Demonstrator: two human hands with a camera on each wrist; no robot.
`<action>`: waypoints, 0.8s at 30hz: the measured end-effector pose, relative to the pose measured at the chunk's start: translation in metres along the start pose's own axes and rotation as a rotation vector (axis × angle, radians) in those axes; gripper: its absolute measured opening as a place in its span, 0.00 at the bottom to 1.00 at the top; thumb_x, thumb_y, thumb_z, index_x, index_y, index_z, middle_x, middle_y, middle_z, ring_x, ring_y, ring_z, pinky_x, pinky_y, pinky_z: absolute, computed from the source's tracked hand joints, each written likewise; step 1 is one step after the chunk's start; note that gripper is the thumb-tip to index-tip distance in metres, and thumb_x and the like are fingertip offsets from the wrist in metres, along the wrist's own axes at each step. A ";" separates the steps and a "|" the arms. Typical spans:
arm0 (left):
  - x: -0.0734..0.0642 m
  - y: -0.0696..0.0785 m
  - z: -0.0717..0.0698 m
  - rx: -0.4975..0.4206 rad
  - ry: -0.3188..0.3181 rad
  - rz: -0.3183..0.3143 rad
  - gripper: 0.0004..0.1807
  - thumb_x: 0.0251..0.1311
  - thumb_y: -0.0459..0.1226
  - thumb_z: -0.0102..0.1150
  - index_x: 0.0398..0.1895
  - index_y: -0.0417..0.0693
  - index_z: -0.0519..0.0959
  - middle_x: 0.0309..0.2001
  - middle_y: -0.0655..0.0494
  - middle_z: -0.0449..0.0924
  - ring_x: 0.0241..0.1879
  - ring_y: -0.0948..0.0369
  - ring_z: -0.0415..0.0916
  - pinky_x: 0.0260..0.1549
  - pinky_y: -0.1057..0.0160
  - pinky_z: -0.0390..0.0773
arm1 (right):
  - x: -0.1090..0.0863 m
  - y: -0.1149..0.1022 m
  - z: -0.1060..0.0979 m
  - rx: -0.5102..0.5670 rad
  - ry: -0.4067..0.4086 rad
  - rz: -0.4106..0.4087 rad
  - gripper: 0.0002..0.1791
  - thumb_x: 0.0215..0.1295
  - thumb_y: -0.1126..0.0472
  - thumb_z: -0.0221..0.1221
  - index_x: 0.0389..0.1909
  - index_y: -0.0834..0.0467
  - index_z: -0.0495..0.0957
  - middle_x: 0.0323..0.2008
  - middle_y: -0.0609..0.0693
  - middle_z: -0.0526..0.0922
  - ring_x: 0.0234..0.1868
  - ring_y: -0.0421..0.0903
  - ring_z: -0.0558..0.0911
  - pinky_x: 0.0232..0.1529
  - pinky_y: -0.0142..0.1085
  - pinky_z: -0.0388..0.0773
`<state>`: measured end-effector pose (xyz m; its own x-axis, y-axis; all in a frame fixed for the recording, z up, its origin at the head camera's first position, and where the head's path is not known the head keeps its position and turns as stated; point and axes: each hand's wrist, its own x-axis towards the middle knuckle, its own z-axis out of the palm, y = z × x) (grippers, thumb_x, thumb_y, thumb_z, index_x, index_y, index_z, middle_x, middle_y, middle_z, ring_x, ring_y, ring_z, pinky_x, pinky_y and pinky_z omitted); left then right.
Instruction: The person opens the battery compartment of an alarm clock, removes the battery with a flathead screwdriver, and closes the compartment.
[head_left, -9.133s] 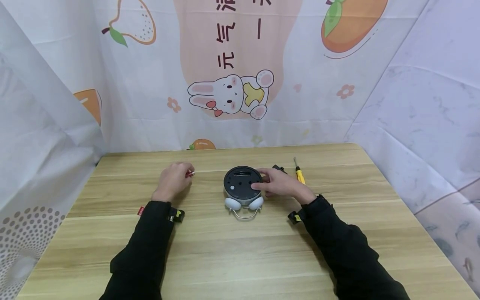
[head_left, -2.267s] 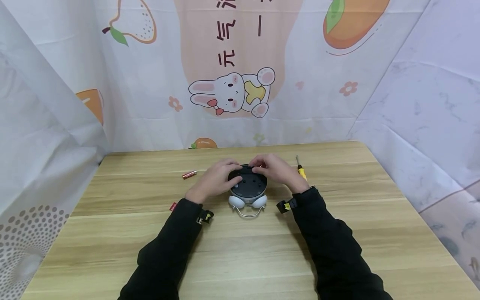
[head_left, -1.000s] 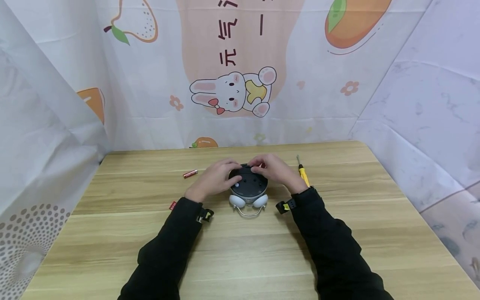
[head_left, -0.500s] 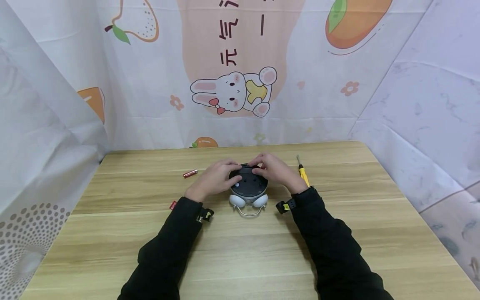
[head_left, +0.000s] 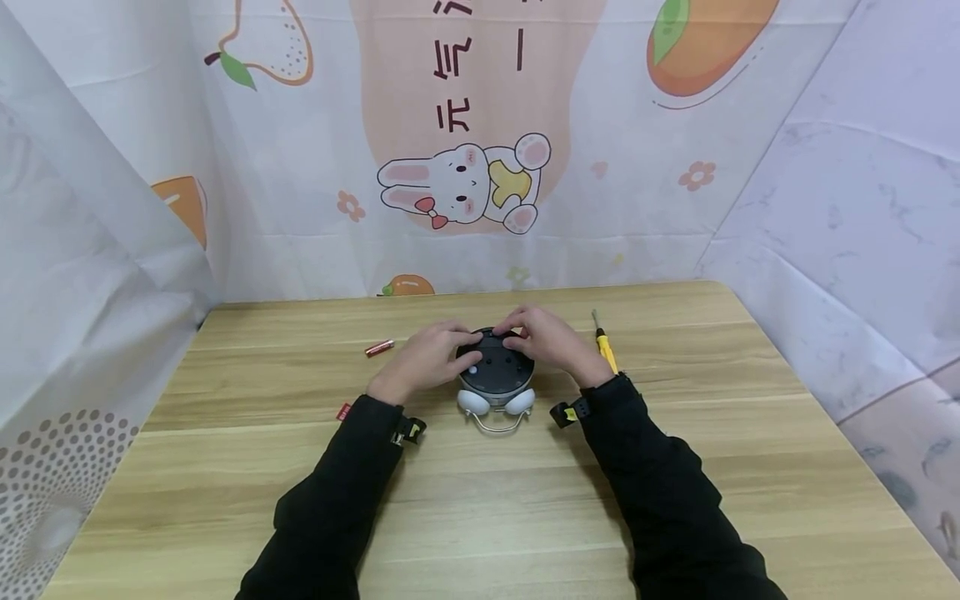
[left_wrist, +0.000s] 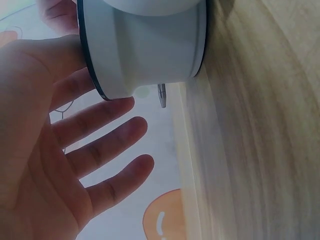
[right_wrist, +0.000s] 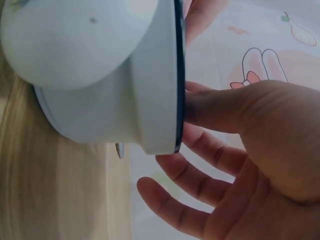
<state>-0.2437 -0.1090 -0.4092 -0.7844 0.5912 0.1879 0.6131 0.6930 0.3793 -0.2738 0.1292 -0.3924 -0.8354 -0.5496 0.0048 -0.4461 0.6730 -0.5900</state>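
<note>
A round alarm clock [head_left: 497, 375] lies face down on the table, its black back up and its two white bells and wire handle toward me. My left hand [head_left: 429, 358] holds its left side; the thumb lies on the back, and in the left wrist view the other fingers [left_wrist: 107, 152] spread past the rim. My right hand [head_left: 551, 342] is at the far right edge, thumb and index fingertips on the back near the battery compartment, other fingers [right_wrist: 172, 205] bent below the rim. Any small part under the fingertips is hidden. A red battery [head_left: 379, 348] lies left of the clock.
Beyond my right hand lies a screwdriver [head_left: 604, 346] with a yellow handle, its tip pointing away. A small red tag [head_left: 343, 412] shows beside the left sleeve. The wooden table [head_left: 465, 517] ends at a printed curtain [head_left: 300, 192] behind.
Since the earliest frame, my left hand has let go of the red battery and moved onto the clock. My right hand shifted to the far edge. A small black piece no longer shows.
</note>
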 end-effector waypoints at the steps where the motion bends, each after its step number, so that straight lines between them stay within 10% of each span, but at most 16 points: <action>1: 0.000 0.000 0.000 0.001 -0.003 0.000 0.22 0.73 0.45 0.59 0.64 0.44 0.80 0.56 0.47 0.81 0.53 0.54 0.78 0.52 0.55 0.78 | 0.000 0.000 0.000 -0.006 0.002 -0.007 0.14 0.71 0.65 0.62 0.56 0.56 0.85 0.55 0.56 0.80 0.46 0.52 0.79 0.46 0.43 0.78; 12: -0.006 0.005 -0.004 -0.029 -0.047 -0.006 0.23 0.74 0.47 0.57 0.64 0.44 0.79 0.58 0.46 0.79 0.55 0.54 0.77 0.53 0.56 0.78 | -0.004 -0.004 0.003 -0.080 -0.022 -0.079 0.16 0.74 0.63 0.60 0.59 0.60 0.83 0.57 0.59 0.81 0.58 0.54 0.78 0.56 0.46 0.77; 24: -0.013 0.014 -0.006 -0.081 -0.227 -0.117 0.58 0.50 0.70 0.67 0.79 0.50 0.60 0.72 0.45 0.64 0.63 0.53 0.70 0.60 0.55 0.73 | -0.023 0.002 0.005 -0.070 -0.076 -0.094 0.25 0.77 0.53 0.56 0.71 0.57 0.72 0.63 0.61 0.73 0.60 0.55 0.76 0.57 0.48 0.76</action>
<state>-0.2258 -0.1096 -0.4007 -0.8026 0.5928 -0.0665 0.5028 0.7322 0.4594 -0.2538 0.1413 -0.3980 -0.7633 -0.6460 -0.0053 -0.5448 0.6481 -0.5322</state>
